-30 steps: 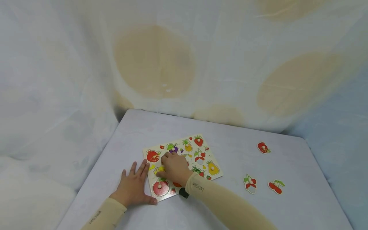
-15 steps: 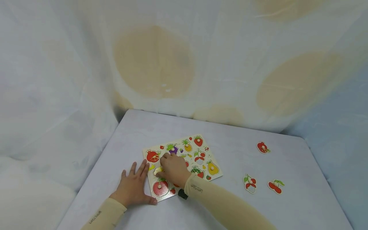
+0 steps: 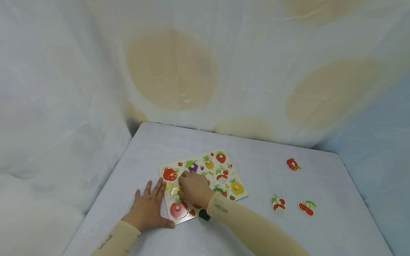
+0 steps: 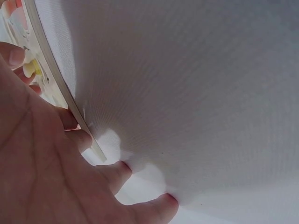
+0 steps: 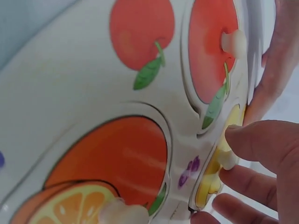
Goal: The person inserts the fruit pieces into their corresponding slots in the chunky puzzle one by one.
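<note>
Banana piece (image 5: 211, 183), yellow, lies at the left part of the fruit puzzle board (image 3: 178, 221), its white knob (image 5: 227, 159) pinched between thumb and finger of the right hand (image 3: 196, 189); whether it sits fully in its recess I cannot tell. Fingers spread and straight, the left hand (image 3: 148, 207) rests against the board's left edge on the table (image 3: 256, 156). Well apart, to the right, lie a pomegranate piece (image 3: 292, 164) and two cherry-like pieces (image 3: 306, 208).

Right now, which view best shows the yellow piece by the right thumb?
Right wrist: the yellow piece and its knob show close up. Head: small, partly covered by the right hand. Left wrist: a knob and yellow sliver, probably the same piece.
</note>
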Demonstrator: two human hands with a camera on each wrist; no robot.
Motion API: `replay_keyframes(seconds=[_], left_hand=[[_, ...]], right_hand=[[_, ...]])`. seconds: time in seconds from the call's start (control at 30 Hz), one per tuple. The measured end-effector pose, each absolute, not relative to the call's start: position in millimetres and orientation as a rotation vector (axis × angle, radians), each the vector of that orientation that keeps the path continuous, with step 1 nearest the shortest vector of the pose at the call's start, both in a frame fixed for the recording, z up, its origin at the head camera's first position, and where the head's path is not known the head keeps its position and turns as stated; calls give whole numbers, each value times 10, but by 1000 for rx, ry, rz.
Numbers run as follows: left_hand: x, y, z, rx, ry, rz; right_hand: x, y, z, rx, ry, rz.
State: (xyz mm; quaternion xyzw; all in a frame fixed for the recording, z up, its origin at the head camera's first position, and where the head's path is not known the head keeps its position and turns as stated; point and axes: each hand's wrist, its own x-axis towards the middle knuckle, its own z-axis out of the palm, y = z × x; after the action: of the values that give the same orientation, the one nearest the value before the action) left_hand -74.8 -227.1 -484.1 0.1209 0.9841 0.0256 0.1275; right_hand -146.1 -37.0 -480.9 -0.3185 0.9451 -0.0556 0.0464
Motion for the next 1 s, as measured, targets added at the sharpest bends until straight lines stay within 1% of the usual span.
replay_keyframes(seconds=[0.43,1.0], left_hand=[[-740,-2278,-4835,368,2873,70],[-751,-2274,-4869,346,2857,54]], right_hand=[[-1542,-262,-4734,-1022,2791,-322],[-1575,-175,-4711,-995,2747,-330]])
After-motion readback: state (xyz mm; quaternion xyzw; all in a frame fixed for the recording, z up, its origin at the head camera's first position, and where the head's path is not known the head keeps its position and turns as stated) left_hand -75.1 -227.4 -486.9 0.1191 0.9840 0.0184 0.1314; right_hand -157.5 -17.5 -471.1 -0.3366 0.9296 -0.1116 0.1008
